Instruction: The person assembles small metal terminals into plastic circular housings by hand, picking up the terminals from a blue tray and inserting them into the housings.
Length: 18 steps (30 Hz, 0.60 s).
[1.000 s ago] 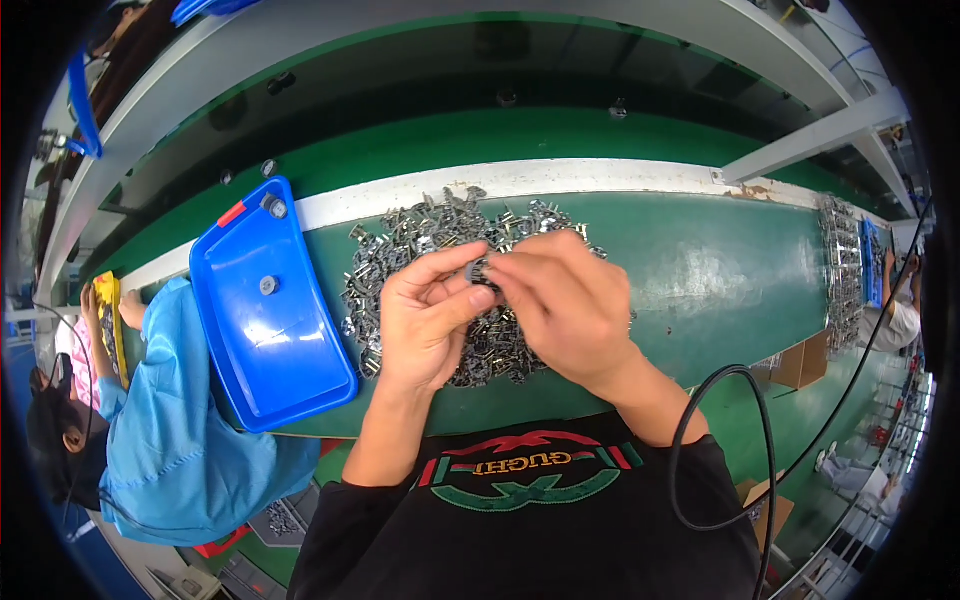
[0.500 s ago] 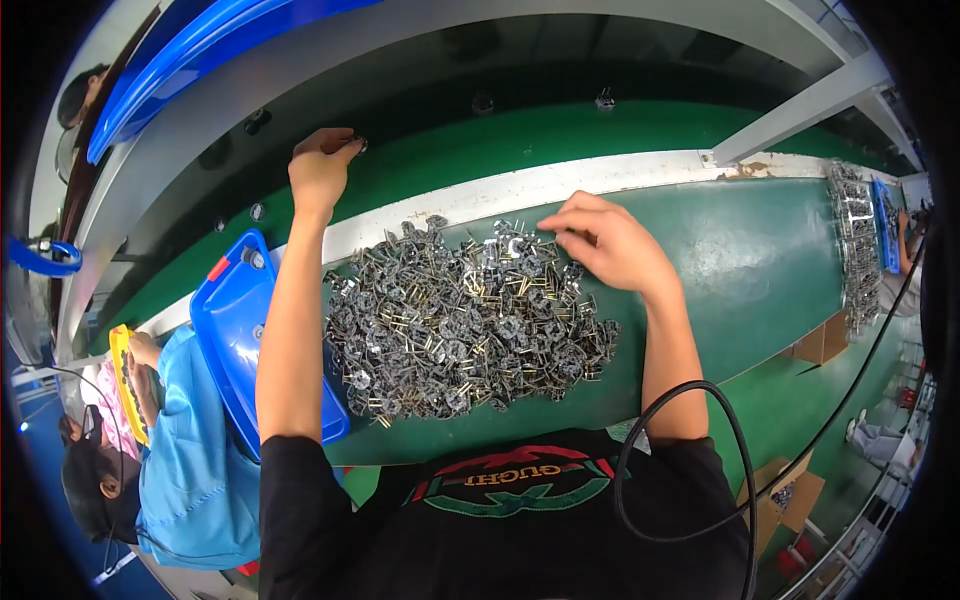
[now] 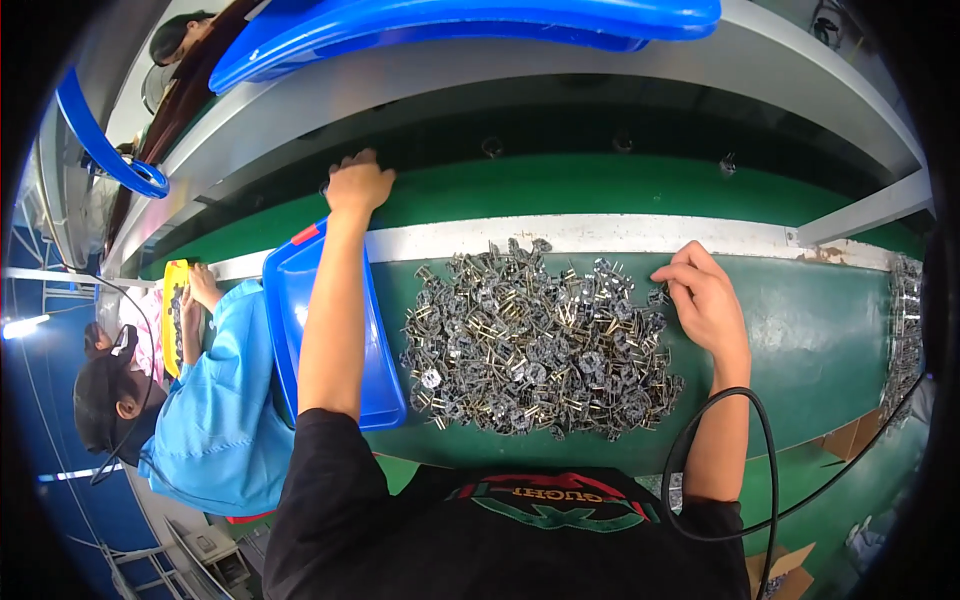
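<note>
A heap of small dark plug-like parts with metal pins (image 3: 540, 345) lies on the green worktop in front of me. My right hand (image 3: 705, 300) is at the heap's far right edge, thumb and forefinger bent together around one small dark pinned part (image 3: 658, 295). My left hand (image 3: 360, 185) reaches past the blue tray (image 3: 385, 390) over the green belt (image 3: 560, 180). Its fingers look apart, though the tips are hidden behind the hand. One small part (image 3: 325, 187) shows just left of those fingers.
Beyond a white rail (image 3: 600, 232), a few parts (image 3: 728, 163) sit spaced along the belt. A blue bin (image 3: 450, 30) overhangs the far side. At left, a co-worker in a blue top (image 3: 220, 390) handles a yellow tray (image 3: 176, 340). A black cable (image 3: 770, 450) loops by my right arm.
My view has swung left. My left hand, earlier pinching a small part, has come down nearer the tray with fingers apart. The belt parts have shifted right. My right hand has closed on a part.
</note>
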Tool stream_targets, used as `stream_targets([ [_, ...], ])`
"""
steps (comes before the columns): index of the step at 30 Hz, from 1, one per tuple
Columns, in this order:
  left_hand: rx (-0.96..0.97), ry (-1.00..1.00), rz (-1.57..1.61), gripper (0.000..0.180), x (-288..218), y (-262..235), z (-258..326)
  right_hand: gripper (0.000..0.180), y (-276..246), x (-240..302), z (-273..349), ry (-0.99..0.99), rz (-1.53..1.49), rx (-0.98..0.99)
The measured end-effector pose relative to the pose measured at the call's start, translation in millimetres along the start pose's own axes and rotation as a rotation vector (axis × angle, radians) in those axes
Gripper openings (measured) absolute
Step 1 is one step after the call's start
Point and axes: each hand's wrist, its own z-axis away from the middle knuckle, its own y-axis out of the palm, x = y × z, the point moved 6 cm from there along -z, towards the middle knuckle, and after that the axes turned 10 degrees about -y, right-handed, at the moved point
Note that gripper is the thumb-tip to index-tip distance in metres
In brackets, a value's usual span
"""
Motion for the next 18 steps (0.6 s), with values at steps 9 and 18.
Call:
stream_targets([
  [9,0.074,0.066,0.616,0.031,4,-19,36,0.013,-3,-3,0,0.056,-0.08,-0.104],
  [18,0.697,-0.15,1.869,0.038,-67,-78,196,0.013,-4,23,-1,-0.025,-0.272,-0.255],
])
